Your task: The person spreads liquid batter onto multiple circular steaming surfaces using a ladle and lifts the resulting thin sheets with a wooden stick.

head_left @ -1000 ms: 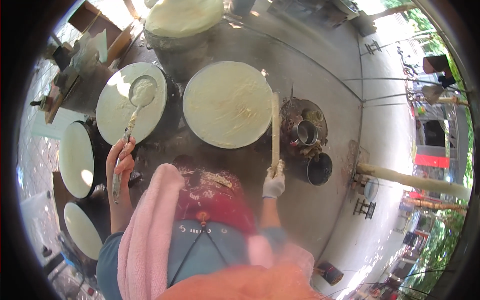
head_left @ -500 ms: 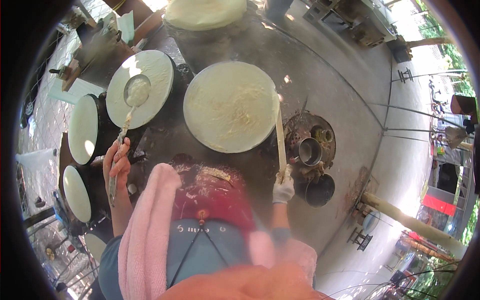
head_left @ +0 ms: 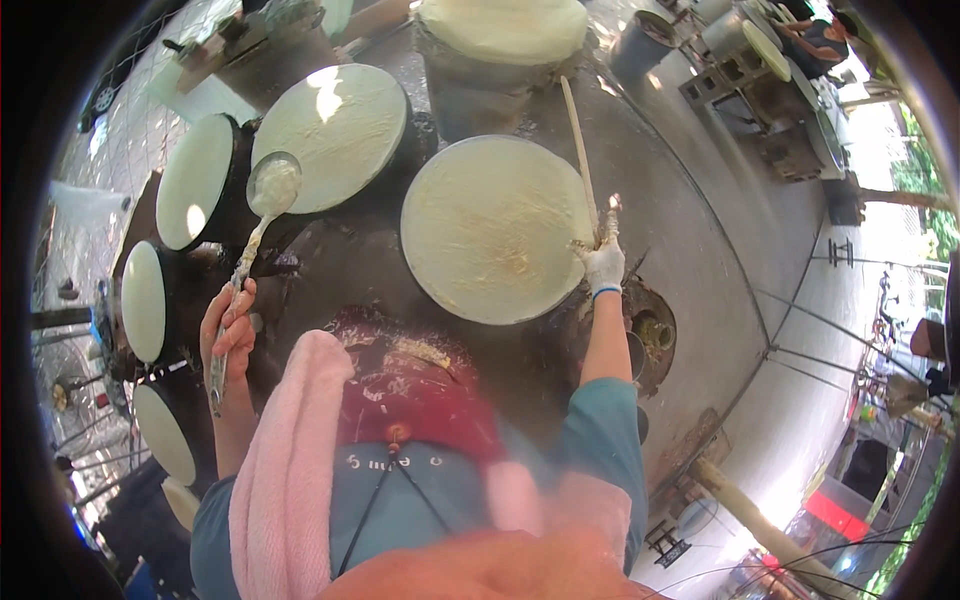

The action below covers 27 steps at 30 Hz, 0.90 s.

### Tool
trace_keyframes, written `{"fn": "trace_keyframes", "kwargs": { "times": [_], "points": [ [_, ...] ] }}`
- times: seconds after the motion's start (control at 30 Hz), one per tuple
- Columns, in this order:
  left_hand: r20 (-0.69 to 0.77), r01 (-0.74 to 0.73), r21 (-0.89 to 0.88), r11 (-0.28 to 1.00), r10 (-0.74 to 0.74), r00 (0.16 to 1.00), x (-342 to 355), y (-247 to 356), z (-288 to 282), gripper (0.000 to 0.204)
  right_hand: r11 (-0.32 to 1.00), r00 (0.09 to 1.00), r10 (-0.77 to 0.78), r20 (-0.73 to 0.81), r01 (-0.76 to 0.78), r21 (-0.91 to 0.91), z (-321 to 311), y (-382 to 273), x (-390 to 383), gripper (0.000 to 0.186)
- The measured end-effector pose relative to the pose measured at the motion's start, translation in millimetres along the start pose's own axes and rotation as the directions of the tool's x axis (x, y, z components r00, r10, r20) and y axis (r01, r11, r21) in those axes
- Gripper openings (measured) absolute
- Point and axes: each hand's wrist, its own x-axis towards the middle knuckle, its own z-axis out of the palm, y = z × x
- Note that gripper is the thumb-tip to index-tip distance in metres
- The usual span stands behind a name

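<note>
My left hand (head_left: 229, 328) is closed round the handle of a long ladle (head_left: 245, 258), its bowl holding lumpy pale batter (head_left: 276, 187). That bowl overlaps the near left edge of a round, batter-coated griddle (head_left: 340, 140). On my right hand (head_left: 603, 262) is a white work glove with messy fingertips. Its fingers grip the near end of a long, thin flat stick (head_left: 577, 135), which points away from me. This hand is at the right rim of the middle round griddle (head_left: 490, 235), whose pale sheet looks rough and slightly browned at its centre.
More round pale tops on dark drums curve along the left, including one (head_left: 197, 180) and another (head_left: 145, 300). A further covered drum (head_left: 500, 30) stands beyond the middle griddle. Right of it, a round stand (head_left: 655, 340) holds small vessels. Far right, a person (head_left: 820, 45) is beside other drums.
The ladle bowl has moved from over the left griddle's middle to its near edge. My right hand has reached forward along the middle griddle's right rim with the stick. The whole view has shifted.
</note>
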Motion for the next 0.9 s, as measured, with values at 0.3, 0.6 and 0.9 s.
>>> {"fn": "trace_keyframes", "kwargs": {
  "times": [0.3, 0.6, 0.9],
  "points": [
    [0.007, 0.01, 0.017, 1.0, -0.01, 1.0, -3.6, 37.4, -24.6, 0.033, 0.953, 0.972, -0.202, -0.121, 0.223, 0.204, 19.8, -26.2, 7.5, 0.047],
    [-0.008, -0.052, 0.142, 0.989, 0.053, 0.999, 2.9, 87.2, -59.6, 0.028, 0.825, 0.978, -0.209, -0.015, 0.185, 0.535, -35.2, -193.7, -50.8, 0.046],
    [-0.126, -0.187, 0.109, 0.976, 0.201, 0.971, -17.8, 109.0, -87.5, 0.027, 0.938, 0.951, -0.303, 0.054, 0.288, 0.194, -117.2, -364.0, 77.0, 0.04]
  ]
}}
